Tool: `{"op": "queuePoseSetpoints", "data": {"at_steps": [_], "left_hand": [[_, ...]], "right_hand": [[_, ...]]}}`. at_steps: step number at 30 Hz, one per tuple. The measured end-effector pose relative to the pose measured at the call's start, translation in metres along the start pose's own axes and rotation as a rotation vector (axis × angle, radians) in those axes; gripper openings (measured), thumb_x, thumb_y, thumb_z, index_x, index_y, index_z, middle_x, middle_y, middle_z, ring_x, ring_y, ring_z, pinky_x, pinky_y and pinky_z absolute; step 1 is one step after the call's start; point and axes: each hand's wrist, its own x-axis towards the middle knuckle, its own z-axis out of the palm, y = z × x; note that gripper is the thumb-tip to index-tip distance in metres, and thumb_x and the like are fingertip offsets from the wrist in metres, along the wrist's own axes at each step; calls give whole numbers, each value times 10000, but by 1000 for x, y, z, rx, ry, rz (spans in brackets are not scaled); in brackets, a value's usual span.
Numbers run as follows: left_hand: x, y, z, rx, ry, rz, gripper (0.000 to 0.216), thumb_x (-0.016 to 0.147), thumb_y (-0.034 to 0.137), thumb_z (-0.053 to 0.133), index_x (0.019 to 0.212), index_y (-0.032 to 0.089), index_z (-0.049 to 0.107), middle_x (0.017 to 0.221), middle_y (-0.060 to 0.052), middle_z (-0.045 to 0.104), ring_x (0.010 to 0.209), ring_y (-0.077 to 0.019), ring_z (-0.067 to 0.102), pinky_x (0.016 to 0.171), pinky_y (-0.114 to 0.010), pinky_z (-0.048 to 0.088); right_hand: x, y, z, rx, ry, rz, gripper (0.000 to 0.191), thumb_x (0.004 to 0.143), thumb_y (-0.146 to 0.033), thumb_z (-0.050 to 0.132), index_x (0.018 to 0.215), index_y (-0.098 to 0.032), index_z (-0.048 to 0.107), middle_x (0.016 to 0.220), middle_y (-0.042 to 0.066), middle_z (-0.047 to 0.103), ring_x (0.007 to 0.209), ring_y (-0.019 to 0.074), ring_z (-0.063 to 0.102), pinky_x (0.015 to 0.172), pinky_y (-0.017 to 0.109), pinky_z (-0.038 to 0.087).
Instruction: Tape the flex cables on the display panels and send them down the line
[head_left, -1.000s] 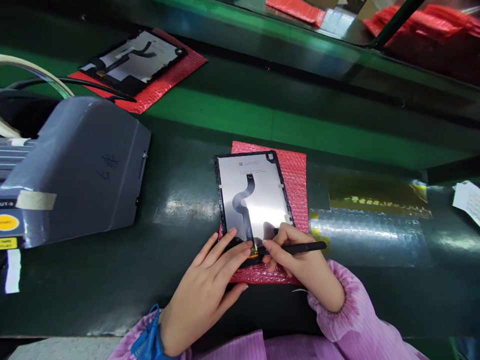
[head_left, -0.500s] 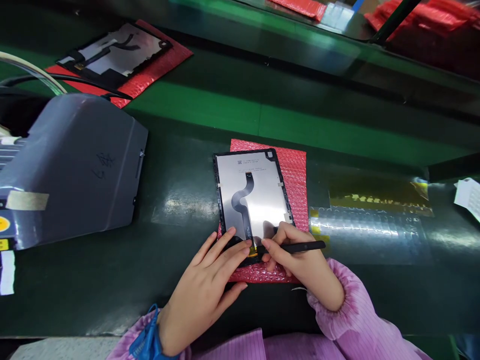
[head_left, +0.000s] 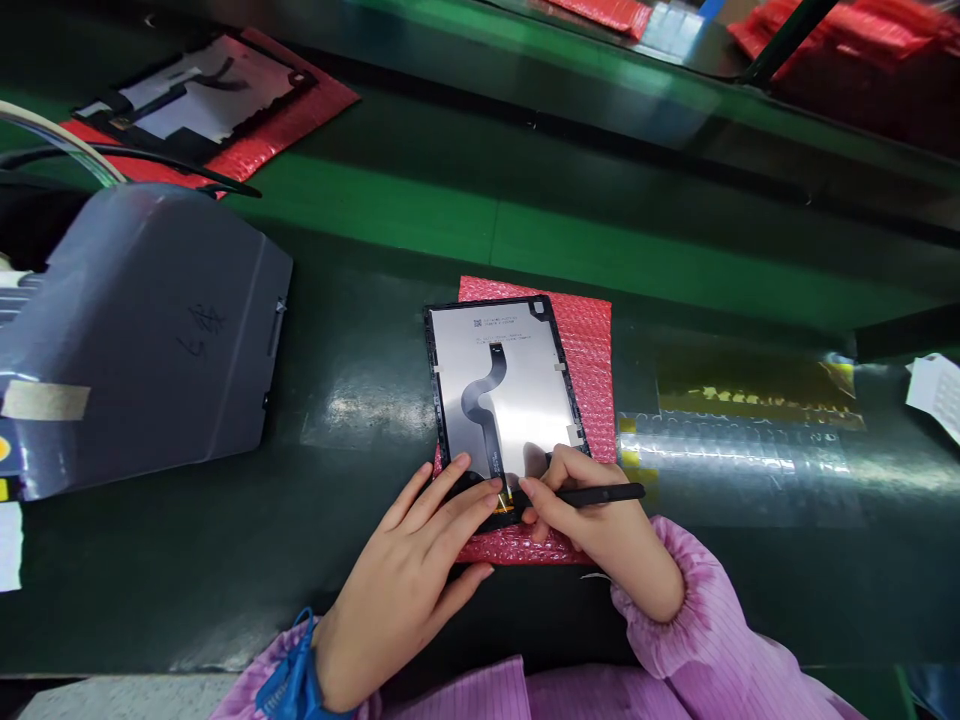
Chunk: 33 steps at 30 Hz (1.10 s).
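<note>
A tablet display panel (head_left: 517,385) lies back-up on a red bubble-wrap sheet (head_left: 585,330), its silver back crossed by a dark curved flex cable (head_left: 484,395). My left hand (head_left: 409,590) rests with fingers stretched flat on the panel's near edge, fingertips by the small amber connector (head_left: 507,503). My right hand (head_left: 596,525) pinches a thin black tool (head_left: 611,493), its tip hidden near that connector. Both wrists wear pink sleeves; a blue strap (head_left: 289,680) circles the left wrist.
A grey machine housing (head_left: 142,330) with cables stands at the left. A second panel on red bubble wrap (head_left: 199,95) lies on the green belt at the far left. Yellow and clear tape patches (head_left: 750,430) cover the bench to the right. White paper (head_left: 934,390) at right edge.
My hands stay on the panel's near edge with the tool. The second panel on the belt has drifted further left.
</note>
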Motion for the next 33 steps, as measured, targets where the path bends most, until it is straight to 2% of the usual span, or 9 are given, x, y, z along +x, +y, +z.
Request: {"op": "queuePoseSetpoints", "data": {"at_steps": [7,13,19,22,25,27,29,31,33], "left_hand": [[2,-1,-1,78,-55,60,354,999,290,565,1347,242,607,1429,-11,643,1479,-294,410,1228,-530,329],[6,5,0,157,-37,69,416,1003,365,568,1389,214,593,1390,-19,673,1414,-334,476,1190,-541,375],[12,23,8,134,-1,-70,375,1000,362,570,1355,258,631,1268,-47,729,1368,-385,523,1150,-653,395],[-2,24,3,-73,59,-134,428,997,335,571,1423,291,569,1420,-95,619,1441,-377,448,1140,-612,437],[-29,12,-14,-509,305,-389,406,1027,331,515,1432,321,528,1459,-113,582,1367,-320,548,1067,-506,532],[-48,0,-30,-860,555,-611,340,1035,408,497,1338,283,590,1262,-112,705,1162,-284,691,926,-441,606],[-65,-14,-49,-1143,797,-792,398,974,542,573,1186,217,660,1046,-106,758,953,-260,746,765,-374,627],[-76,-26,-67,-1255,986,-898,489,854,629,698,1043,178,684,963,-97,754,836,-225,740,677,-319,607],[-83,-34,-81,-1232,1115,-914,486,767,609,799,945,177,668,922,-66,742,775,-176,715,653,-270,580]], "right_hand": [[0,1,-1,-31,25,18,395,930,-432,672,675,-253,430,581,-20,720,461,150,681,507,252,490],[-2,7,-21,41,252,-24,354,921,-482,698,732,-255,503,558,-11,701,493,161,669,555,277,522],[-5,5,-23,177,261,-108,346,919,-501,707,763,-243,539,535,-32,657,404,111,543,512,259,505],[-6,5,-21,175,254,-167,336,915,-495,715,764,-238,561,524,-29,648,425,120,552,531,265,514],[-11,10,-21,219,278,-186,280,949,-510,664,907,-237,620,668,18,722,482,141,606,469,247,467],[-15,15,-20,253,308,-186,306,978,-543,600,1028,-244,642,725,38,738,473,142,607,412,232,419],[-18,19,-20,262,331,-186,345,978,-572,574,1050,-246,661,697,44,728,444,142,589,383,230,404],[-19,23,-18,258,333,-164,350,963,-575,590,994,-239,682,688,56,724,457,152,599,390,235,428],[-20,26,-16,265,311,-122,372,942,-590,606,936,-229,693,689,69,724,473,162,609,399,244,447]]}}
